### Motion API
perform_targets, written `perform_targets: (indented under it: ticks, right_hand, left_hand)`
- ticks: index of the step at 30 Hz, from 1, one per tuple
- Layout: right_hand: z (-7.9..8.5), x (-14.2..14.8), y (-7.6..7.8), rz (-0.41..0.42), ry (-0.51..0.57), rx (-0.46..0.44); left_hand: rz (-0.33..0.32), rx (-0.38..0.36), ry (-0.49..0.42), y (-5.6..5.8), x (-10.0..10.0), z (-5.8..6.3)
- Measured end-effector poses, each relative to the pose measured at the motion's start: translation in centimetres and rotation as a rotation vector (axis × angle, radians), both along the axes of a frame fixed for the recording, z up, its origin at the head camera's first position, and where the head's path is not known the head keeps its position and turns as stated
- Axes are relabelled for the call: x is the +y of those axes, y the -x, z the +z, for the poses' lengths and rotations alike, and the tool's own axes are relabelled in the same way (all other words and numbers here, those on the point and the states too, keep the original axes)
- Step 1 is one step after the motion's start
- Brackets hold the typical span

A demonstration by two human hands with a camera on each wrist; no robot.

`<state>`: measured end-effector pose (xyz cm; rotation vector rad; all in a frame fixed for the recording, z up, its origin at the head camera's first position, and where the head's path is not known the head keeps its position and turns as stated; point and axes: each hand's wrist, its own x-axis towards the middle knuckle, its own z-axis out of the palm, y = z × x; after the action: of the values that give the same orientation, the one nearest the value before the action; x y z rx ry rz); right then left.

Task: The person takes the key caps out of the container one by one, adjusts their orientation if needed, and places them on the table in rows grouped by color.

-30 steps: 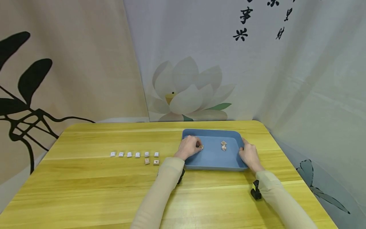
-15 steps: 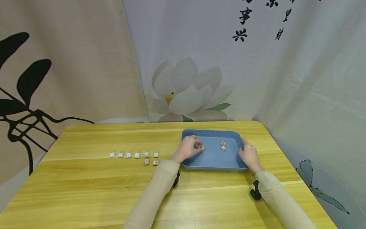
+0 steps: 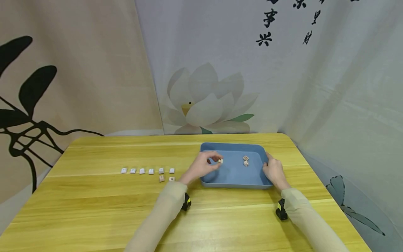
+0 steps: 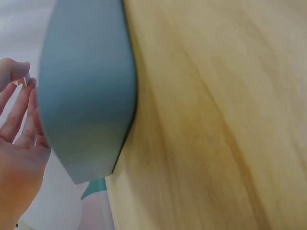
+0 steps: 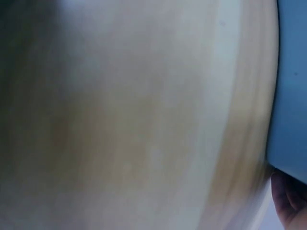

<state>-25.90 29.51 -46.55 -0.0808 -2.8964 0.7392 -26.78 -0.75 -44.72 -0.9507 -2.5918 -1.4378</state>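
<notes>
My left hand is over the left end of a blue tray, pinching a small keycap between thumb and fingertips. In the left wrist view the left hand shows beyond the tray wall, the keycap partly hidden by the fingertips. My right hand grips the tray's right rim; its fingers show at the tray's edge in the right wrist view. Two beige keycaps, one behind the other, lie in the tray.
Left of the tray, several white keycaps form a row on the wooden table. Just in front of its right end are two beige keycaps, one beside another. A printed curtain hangs behind the table.
The left hand has raised the pinched keycap slightly and turned it, and the left forearm has swung leftward. My right hand and the tray stay in place.
</notes>
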Motion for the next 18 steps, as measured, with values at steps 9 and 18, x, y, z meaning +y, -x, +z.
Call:
perform_targets:
  ticks: [9,18]
  right_hand:
    - [0.0,0.0,0.0,0.007,0.001,0.002]
    - [0.1,-0.1,0.0,0.0,-0.006,0.0]
  left_hand:
    - [0.025,-0.106,-0.107,-0.9,-1.0,0.7]
    - [-0.001,-0.147,-0.167,-1.2,-1.6,0.8]
